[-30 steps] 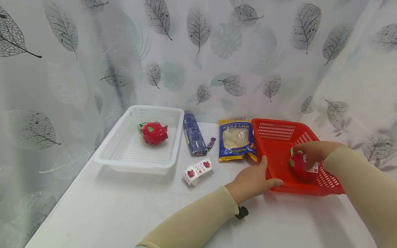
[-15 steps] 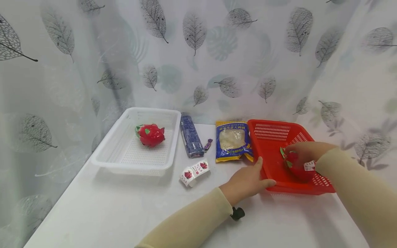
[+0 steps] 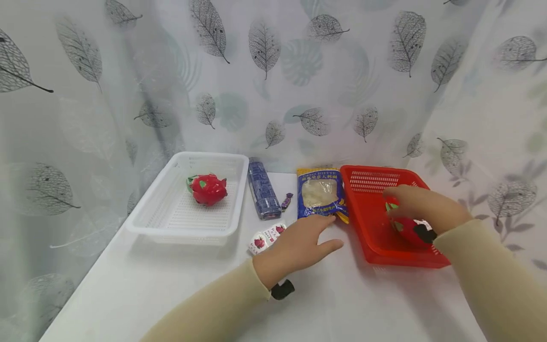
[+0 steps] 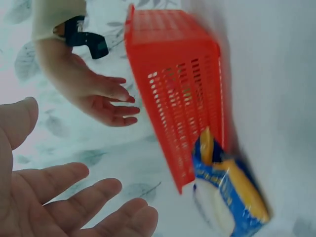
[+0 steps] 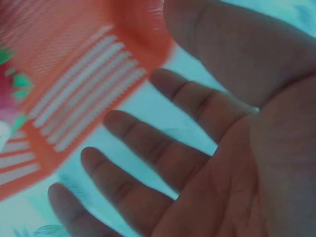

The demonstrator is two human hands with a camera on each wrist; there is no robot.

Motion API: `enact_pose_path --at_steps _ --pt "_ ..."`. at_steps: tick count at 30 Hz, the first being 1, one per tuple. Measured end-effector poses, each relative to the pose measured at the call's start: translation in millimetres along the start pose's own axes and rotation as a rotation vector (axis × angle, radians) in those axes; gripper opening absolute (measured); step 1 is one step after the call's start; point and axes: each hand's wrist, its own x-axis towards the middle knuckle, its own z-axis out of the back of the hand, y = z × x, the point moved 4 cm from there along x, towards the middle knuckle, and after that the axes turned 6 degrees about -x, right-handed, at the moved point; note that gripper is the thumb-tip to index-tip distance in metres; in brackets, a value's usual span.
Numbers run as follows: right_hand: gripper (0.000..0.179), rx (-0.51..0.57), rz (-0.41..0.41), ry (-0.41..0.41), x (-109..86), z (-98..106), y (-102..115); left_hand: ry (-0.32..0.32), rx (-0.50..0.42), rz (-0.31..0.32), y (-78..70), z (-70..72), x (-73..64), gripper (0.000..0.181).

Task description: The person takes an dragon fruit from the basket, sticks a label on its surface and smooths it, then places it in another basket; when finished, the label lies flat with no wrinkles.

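In the head view, a red dragon fruit point(image 3: 406, 230) with green scales lies in the red basket point(image 3: 363, 232), partly hidden by my right hand point(image 3: 423, 204). That hand hovers over the basket; its fingers point(image 5: 131, 192) are spread and hold nothing in the right wrist view. My left hand point(image 3: 297, 244) is off to the left of the basket, above the white table, fingers extended, palm bare in the left wrist view. It overlaps a strip of paper labels point(image 3: 259, 242) printed with dragon fruit. Another dragon fruit point(image 3: 208, 189) rests in the white basket point(image 3: 183, 232) at left.
A blue and yellow pasta bag point(image 3: 319, 192) lies against the red basket's left side. Left of it are a small purple wrapped candy point(image 3: 287, 202) and a long dark blue packet point(image 3: 264, 190) beside the white basket. A leaf-patterned curtain point(image 3: 265, 95) hangs behind.
My left hand has let go of the red basket's near left corner and moved left. My right hand has lifted off the dragon fruit in that basket.
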Motion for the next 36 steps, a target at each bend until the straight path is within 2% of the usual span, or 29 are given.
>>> enact_pose_path --at_steps 6,12,15,20,23,26,29,31,36 --pt "0.082 0.041 -0.056 -0.094 -22.5 6.9 40.7 -0.061 0.041 0.005 15.7 34.8 -32.2 0.065" --pt "0.072 0.014 -0.012 -0.178 -31.9 5.0 82.6 -0.173 0.071 0.068 40.0 69.9 -64.4 0.064" --pt "0.067 0.007 0.009 -0.214 -35.0 3.4 99.5 -0.256 0.089 0.087 53.2 89.6 -78.5 0.062" --pt "0.063 0.042 0.031 -0.274 -38.9 -2.3 122.9 -0.435 0.128 0.116 82.1 121.1 -100.3 0.061" --pt "0.063 0.055 0.06 -0.316 -40.1 -5.2 138.2 -0.53 0.189 0.204 102.6 139.8 -115.2 0.069" --pt "0.063 0.061 0.087 -0.347 -39.6 -6.7 154.4 -0.578 0.264 0.355 125.1 157.1 -132.2 0.082" --pt "0.064 0.07 0.106 -0.36 -37.6 -7.6 169.4 -0.578 0.295 0.502 146.7 169.1 -146.8 0.094" --pt "0.064 0.081 0.113 -0.361 -34.3 -9.4 178.2 -0.564 0.283 0.57 158.5 173.8 -153.7 0.099" --pt "0.064 0.111 0.15 -0.361 -29.1 -12.0 199.0 -0.517 0.241 0.669 180.2 179.4 -163.0 0.11"
